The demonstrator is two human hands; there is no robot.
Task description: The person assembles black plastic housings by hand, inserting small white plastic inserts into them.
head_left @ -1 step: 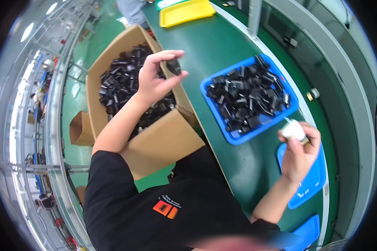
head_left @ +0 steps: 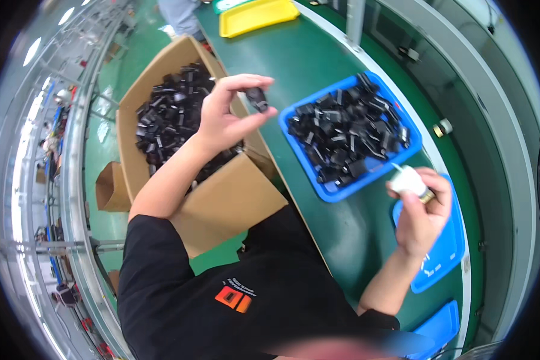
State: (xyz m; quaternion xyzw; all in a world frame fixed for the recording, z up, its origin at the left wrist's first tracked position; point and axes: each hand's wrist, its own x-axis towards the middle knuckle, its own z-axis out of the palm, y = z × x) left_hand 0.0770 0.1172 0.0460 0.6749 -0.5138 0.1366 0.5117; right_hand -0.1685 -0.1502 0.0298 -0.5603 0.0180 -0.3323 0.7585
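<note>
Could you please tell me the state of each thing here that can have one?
Left grip: closed on a black part.
Right grip: closed on a white piece.
White piece: tilted, thin tip pointing up and left.
Cardboard box: open, near flap folded outward, many black pieces inside.
Blue bin: open, heaped with similar pieces.
Yellow tray: open.

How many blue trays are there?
3: a full tray of black parts, a second tray partly behind the right hand, a third tray lower right. More may be hidden.
</note>
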